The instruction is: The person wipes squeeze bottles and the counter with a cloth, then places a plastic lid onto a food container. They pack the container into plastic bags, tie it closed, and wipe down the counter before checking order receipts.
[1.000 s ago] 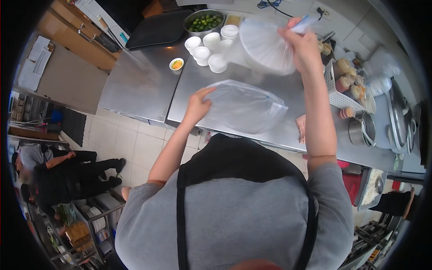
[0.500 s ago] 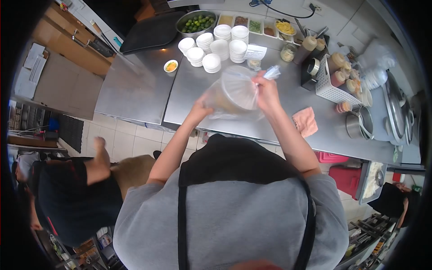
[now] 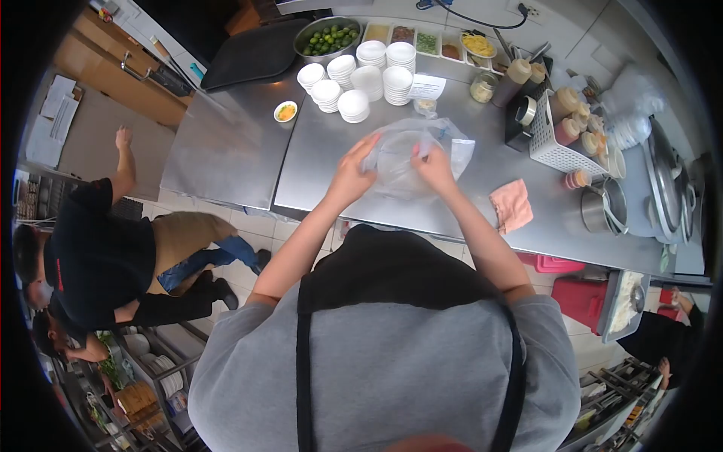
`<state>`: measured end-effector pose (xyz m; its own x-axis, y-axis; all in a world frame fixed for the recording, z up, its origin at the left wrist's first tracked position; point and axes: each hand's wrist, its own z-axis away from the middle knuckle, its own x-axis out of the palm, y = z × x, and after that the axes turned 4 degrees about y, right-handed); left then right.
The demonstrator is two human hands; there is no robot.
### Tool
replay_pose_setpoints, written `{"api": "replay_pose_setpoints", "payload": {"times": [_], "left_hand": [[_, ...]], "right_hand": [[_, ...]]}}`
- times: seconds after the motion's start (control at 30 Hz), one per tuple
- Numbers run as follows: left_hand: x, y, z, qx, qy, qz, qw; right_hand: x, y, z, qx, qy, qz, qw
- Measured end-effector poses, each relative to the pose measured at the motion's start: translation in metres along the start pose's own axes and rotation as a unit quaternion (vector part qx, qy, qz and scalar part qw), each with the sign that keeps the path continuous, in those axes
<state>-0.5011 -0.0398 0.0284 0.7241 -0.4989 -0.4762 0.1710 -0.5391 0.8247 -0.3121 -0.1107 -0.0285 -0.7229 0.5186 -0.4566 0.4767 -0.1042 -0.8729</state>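
A clear plastic bag [image 3: 395, 179] lies on the steel counter in front of me, with a round, pale container showing dimly through it. My right hand [image 3: 434, 169] is closed on the bag's upper right part, and a loose flap with a white label spreads beyond it. Against the bag's left side rests my left hand [image 3: 352, 172], its fingers stretched out and the thumb apart. What the container holds cannot be made out through the plastic. Just behind the bag are stacks of small white bowls [image 3: 354, 105] and a small knotted bag [image 3: 426, 108].
A pink cloth [image 3: 512, 205] lies to the right, near a metal pot [image 3: 599, 207] and a white basket [image 3: 553, 154] of bottles. Limes fill a metal bowl [image 3: 325, 39] at the back. A small bowl of orange food [image 3: 286, 111] stands left. Co-workers [image 3: 98, 256] move behind on the left.
The bag has come down and its gathered top has spread open. My right hand has moved left and lower; my left hand has shifted up slightly. A co-worker on the left has moved farther left.
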Motion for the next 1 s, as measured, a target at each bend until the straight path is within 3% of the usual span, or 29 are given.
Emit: {"api": "replay_pose_setpoints", "payload": {"times": [0.03, 0.1, 0.17, 0.23, 0.33, 0.4, 0.43, 0.5, 0.57, 0.63, 0.67, 0.7, 0.73, 0.83, 0.9, 1.0], "left_hand": [[-0.004, -0.001, 0.004, -0.006, -0.001, -0.03, 1.0], [-0.011, 0.006, 0.015, -0.027, 0.005, -0.065, 0.998], [-0.015, 0.012, 0.023, -0.05, 0.013, -0.097, 0.994], [-0.016, 0.016, 0.029, -0.063, 0.043, -0.135, 0.988], [-0.016, 0.017, 0.038, -0.082, 0.068, -0.16, 0.981], [-0.019, 0.023, 0.042, -0.103, 0.082, -0.178, 0.975], [-0.02, 0.026, 0.042, -0.124, 0.094, -0.195, 0.968], [-0.027, 0.031, 0.04, -0.141, 0.094, -0.186, 0.968], [-0.033, 0.028, 0.043, -0.162, 0.092, -0.178, 0.966], [-0.036, 0.011, 0.044, -0.158, 0.069, -0.054, 0.984], [-0.035, 0.004, 0.044, -0.162, 0.072, -0.054, 0.983], [-0.034, -0.003, 0.043, -0.214, 0.064, 0.08, 0.971], [-0.034, -0.008, 0.042, -0.261, 0.057, 0.212, 0.94], [-0.035, -0.007, 0.032, -0.327, 0.1, 0.271, 0.9], [-0.035, -0.01, 0.029, -0.327, 0.115, 0.287, 0.893], [-0.037, -0.017, 0.025, -0.324, 0.123, 0.281, 0.895]], "right_hand": [[-0.006, -0.008, -0.003, 0.001, 0.001, -0.002, 1.0], [-0.032, -0.041, -0.016, -0.025, -0.142, 0.187, 0.972], [-0.055, -0.061, -0.043, -0.075, -0.106, 0.207, 0.97], [-0.077, -0.083, -0.075, -0.065, -0.034, 0.166, 0.983], [-0.072, -0.041, -0.141, -0.154, 0.036, 0.254, 0.954], [-0.053, -0.004, -0.174, -0.28, 0.112, 0.328, 0.895], [-0.046, 0.004, -0.18, -0.283, 0.113, 0.327, 0.895], [-0.037, 0.01, -0.189, -0.186, -0.064, 0.35, 0.916], [-0.039, -0.005, -0.189, -0.189, -0.094, 0.341, 0.916], [-0.047, -0.032, -0.19, -0.193, -0.126, 0.331, 0.915], [-0.058, -0.06, -0.183, -0.205, -0.128, 0.357, 0.902], [-0.069, -0.085, -0.175, -0.217, -0.131, 0.382, 0.889], [-0.081, -0.107, -0.165, -0.217, -0.141, 0.317, 0.913], [-0.104, -0.162, -0.136, -0.232, -0.148, 0.206, 0.939], [-0.1, -0.173, -0.117, -0.247, -0.142, 0.164, 0.945], [-0.079, -0.175, -0.096, -0.274, -0.213, 0.111, 0.931]]}}
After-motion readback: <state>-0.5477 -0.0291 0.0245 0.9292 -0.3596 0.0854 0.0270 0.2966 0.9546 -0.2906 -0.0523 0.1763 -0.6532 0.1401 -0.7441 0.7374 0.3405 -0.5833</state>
